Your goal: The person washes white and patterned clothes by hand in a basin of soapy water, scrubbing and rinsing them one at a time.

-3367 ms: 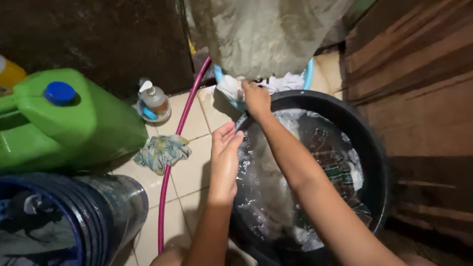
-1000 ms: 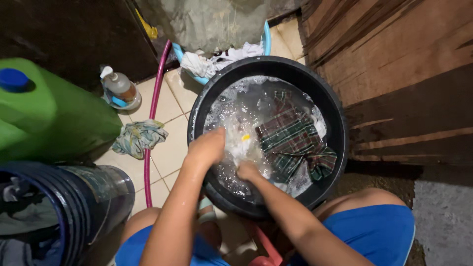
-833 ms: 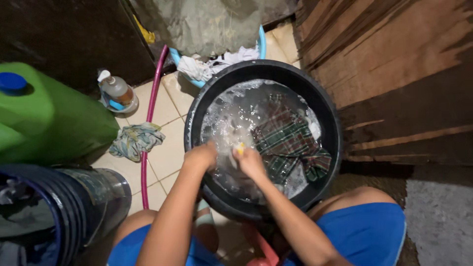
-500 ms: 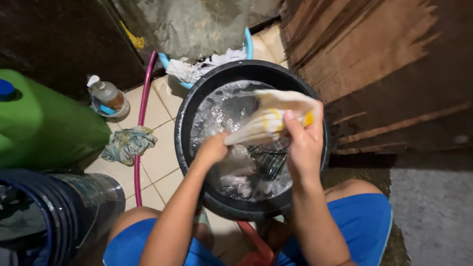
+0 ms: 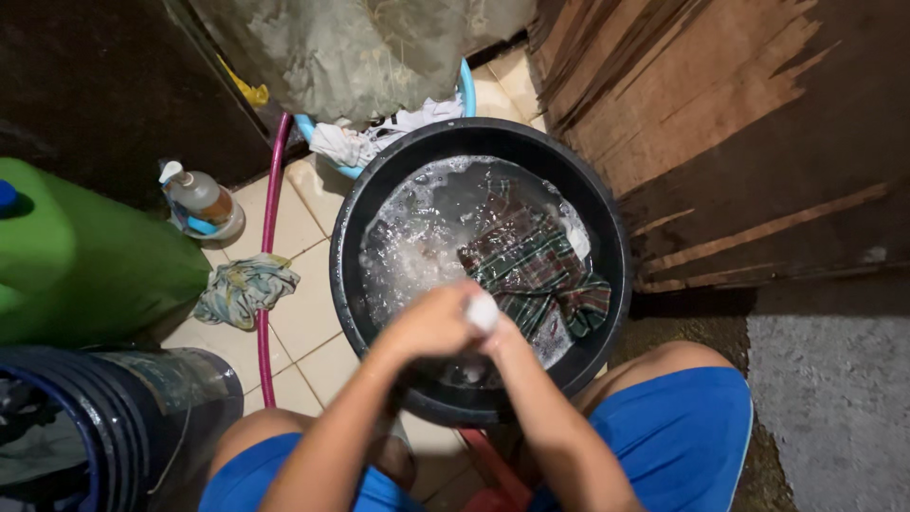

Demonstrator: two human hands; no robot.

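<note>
Scrubbing is under way over the near edge of the black basin [image 5: 616,237]: the person is pressing both hands together on a small white bunch of cloth [image 5: 482,310], and only that pale knob is showing between them. The left hand [image 5: 428,324] is curling closed over the bunch from the left, knuckles up; the right hand [image 5: 500,334] is mostly hiding beneath and behind it, so I cannot tell how tightly it is closing, though it is plainly touching the same cloth. Both forearms are reaching in from the near side, meeting in a narrow wedge just above the suds.

As I judge it, the wash is only partly done. A green plaid garment [image 5: 536,270] is lying soaking in the soapy water to the right of the hands, untouched. More white laundry [image 5: 365,140] is sitting heaped in a light blue tub beyond the basin's far rim. A crumpled rag [image 5: 245,287] is lying on the tiled floor [image 5: 303,303] to the left, beside a pink hose [image 5: 266,256].
</note>
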